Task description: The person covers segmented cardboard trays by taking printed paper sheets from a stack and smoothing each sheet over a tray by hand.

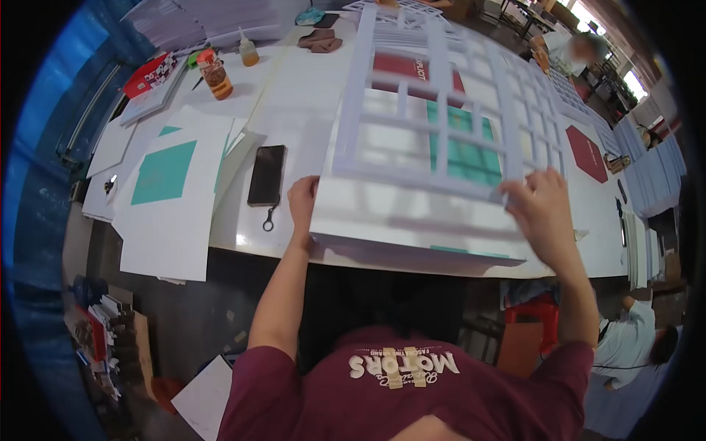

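A white lattice sheet (441,137) with many rectangular cut-outs is raised and tilted above a thick white stack (412,228), slightly blurred. My right hand (543,213) pinches the lattice by its near right edge. Through the openings, a teal rectangle (465,140) and a dark red panel with pale lettering (401,67) show. Against the left side of the stack rests my left hand (301,202), its fingers bent and largely hidden, so I cannot tell whether they grip anything. A black phone (266,175) with a ring strap lies left of that hand.
White sheets with a teal patch (165,173) overhang the table's front left. An orange bottle (215,76) and a glue bottle (248,50) stand behind them. A dark red card (586,153) lies at right. Other people sit at the right, one in a pale shirt (627,339).
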Tool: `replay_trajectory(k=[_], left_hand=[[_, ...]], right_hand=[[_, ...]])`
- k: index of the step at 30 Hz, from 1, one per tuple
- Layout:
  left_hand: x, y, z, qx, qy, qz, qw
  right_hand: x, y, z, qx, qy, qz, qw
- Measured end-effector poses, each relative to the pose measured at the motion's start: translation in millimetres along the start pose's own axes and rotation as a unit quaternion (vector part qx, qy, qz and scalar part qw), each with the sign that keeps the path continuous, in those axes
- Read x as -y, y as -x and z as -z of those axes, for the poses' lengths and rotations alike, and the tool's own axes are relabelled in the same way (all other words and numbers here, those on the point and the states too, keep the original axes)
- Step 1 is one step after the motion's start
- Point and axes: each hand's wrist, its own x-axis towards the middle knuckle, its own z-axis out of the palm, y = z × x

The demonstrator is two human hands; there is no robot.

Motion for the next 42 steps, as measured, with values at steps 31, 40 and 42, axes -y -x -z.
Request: replay_trajectory(k=[31, 40, 42], left_hand=[[-137, 61, 116, 0.184, -0.075, 0.035, 0.979], [-143, 60, 123, 0.114, -0.194, -0.071, 0.972], [-147, 58, 121, 0.105, -0.181, -0.091, 0.974]], right_hand=[[-29, 172, -74, 0.007, -0.28, -0.349, 0.894], [-33, 174, -97, -0.075, -0.109, -0.304, 0.944], [-38, 177, -97, -0.063, -0.123, -0.321, 0.937]])
